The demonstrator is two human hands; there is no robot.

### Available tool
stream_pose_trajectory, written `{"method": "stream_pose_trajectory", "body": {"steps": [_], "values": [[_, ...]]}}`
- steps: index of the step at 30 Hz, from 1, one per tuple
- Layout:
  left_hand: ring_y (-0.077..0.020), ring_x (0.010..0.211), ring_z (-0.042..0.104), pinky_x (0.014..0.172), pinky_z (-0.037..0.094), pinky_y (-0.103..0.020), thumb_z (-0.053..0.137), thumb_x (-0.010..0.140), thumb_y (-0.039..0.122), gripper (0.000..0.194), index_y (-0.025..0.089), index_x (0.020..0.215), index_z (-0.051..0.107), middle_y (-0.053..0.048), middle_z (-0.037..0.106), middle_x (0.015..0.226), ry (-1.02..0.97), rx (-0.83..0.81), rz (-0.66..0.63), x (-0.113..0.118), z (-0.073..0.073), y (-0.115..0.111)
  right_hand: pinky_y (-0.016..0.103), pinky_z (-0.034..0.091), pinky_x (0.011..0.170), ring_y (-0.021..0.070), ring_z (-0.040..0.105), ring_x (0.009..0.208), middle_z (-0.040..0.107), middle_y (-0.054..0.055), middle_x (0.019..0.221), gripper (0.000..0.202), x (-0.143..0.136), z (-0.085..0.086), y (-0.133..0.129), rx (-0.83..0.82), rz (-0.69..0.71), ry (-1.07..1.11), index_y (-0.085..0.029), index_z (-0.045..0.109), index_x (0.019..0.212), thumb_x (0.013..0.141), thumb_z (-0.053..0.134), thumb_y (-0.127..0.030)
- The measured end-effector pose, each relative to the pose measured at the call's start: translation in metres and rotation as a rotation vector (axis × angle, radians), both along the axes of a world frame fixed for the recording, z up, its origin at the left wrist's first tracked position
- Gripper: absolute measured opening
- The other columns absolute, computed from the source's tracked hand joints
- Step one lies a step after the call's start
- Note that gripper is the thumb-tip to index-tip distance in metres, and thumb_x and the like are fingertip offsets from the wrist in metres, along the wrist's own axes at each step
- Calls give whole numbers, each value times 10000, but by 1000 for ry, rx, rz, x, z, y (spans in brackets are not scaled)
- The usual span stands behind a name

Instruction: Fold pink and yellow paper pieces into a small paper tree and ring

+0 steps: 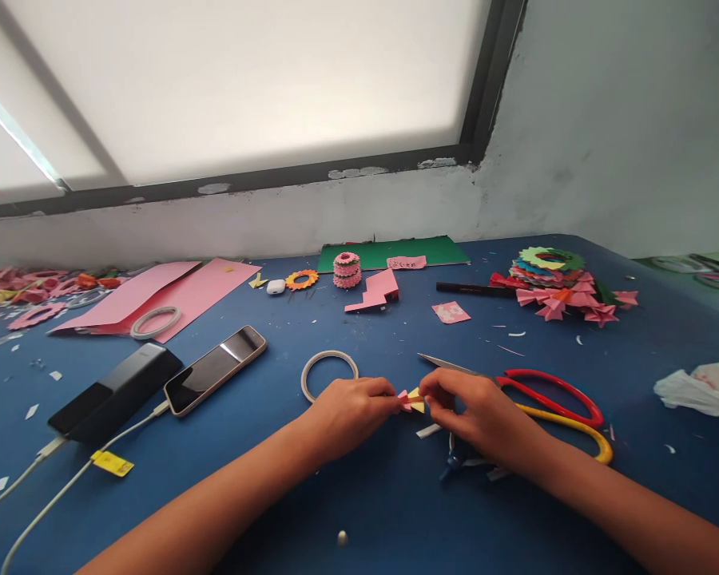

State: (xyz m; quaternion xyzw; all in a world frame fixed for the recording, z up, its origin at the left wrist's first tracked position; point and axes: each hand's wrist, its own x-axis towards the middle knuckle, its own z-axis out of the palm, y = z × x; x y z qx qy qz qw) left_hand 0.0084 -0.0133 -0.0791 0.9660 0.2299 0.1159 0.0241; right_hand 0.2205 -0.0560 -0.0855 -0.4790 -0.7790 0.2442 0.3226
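Note:
Between my two hands is a small folded piece of pink and yellow paper (415,402). My left hand (353,411) pinches its pink end, with the fingertips partly hiding it. At the yellow end, the thumb and fingers of my right hand (476,409) are closed on the paper's edge. A pair of scissors (599,411) with one red and one yellow handle lies behind my right hand, its blades pointing left. A roll of tape (303,375) lies flat just behind my left hand. White paper strips (429,431) lie under my right hand.
A phone (216,371) and a black power bank (113,391) with white cables lie left. Pink sheets (216,295), a stack of pink paper rings (347,271) and a green board (359,254) are behind. Paper flowers (557,302) and a black pen (473,289) lie back right.

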Motion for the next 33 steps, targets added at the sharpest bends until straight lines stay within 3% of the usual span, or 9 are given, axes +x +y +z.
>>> {"method": "stream_pose_trajectory", "body": {"steps": [9, 33], "values": [[-120, 716, 678, 551, 454, -193, 483, 945, 207, 223, 210, 1015, 695, -30, 722, 925, -103, -18, -25, -2, -5, 3, 227, 422, 568, 125, 530, 605, 567, -24, 669, 84, 1, 1, 1, -74, 1, 3, -201, 573, 806, 811, 506, -150], [-133, 753, 695, 602, 481, -193, 525, 925, 209, 195, 213, 992, 708, -26, 736, 922, -177, -64, -15, -3, -8, 4, 250, 461, 591, 141, 568, 642, 626, 3, 723, 107, 5, -4, 4, -57, -7, -44, -203, 595, 867, 861, 489, -196]]}}
